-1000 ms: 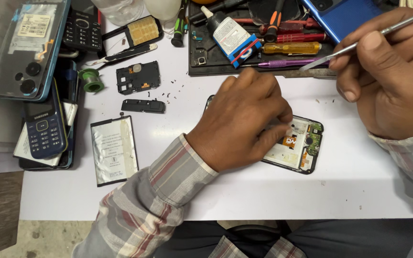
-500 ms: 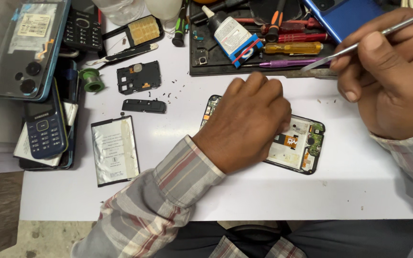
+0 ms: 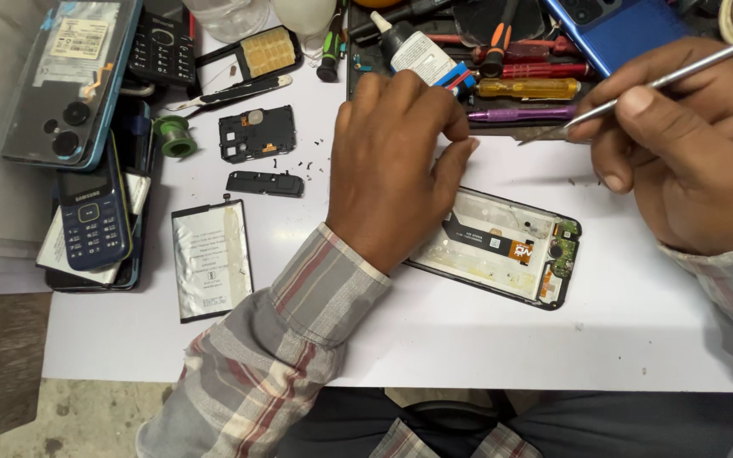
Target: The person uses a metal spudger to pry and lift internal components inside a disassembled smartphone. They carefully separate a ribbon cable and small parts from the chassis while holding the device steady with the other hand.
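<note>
A white worktop [image 3: 468,339] fills the frame, crowded along its left edge with stacked phones [image 3: 86,212] and a loose silver battery [image 3: 211,259], bare along its lower edge, and bordered at the top by a dark tray of screwdrivers [image 3: 519,89]. At centre the left hand [image 3: 396,161] lies palm down, fingers together, on the upper end of the opened phone frame [image 3: 511,250]. At upper right the right hand [image 3: 689,144] hovers, fingers clamped on a thin metal pry tool [image 3: 638,89].

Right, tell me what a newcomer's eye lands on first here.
First, the opened phone mid-table, insides bare, with the left hand resting over its upper end. Next, the right hand at the right holding a thin metal tool. Then the loose battery lying flat further left.
</note>
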